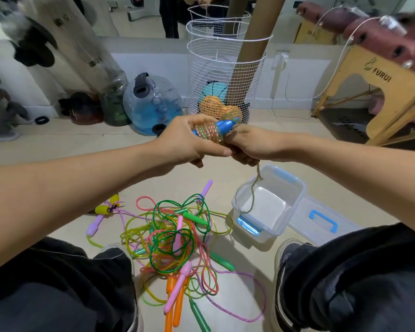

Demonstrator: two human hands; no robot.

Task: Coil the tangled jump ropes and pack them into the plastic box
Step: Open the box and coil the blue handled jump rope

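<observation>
My left hand (187,142) grips a blue jump-rope handle (225,125) with braided rope (207,130) wound around it, held up in front of me. My right hand (247,146) grips the same rope just beside it, and the loose end (253,188) hangs down over the open clear plastic box (295,188) with blue latches. On the floor between my feet lies a tangled pile of coloured jump ropes (175,238) with green, pink and orange handles. A yellow-and-purple handled rope (103,212) lies to its left.
The box's lid (324,221) lies flat right of the box. Behind stand a white wire basket (223,75) holding balls, a blue water jug (151,101), and a wooden stool (379,87) at right. My shoes (288,255) flank the pile.
</observation>
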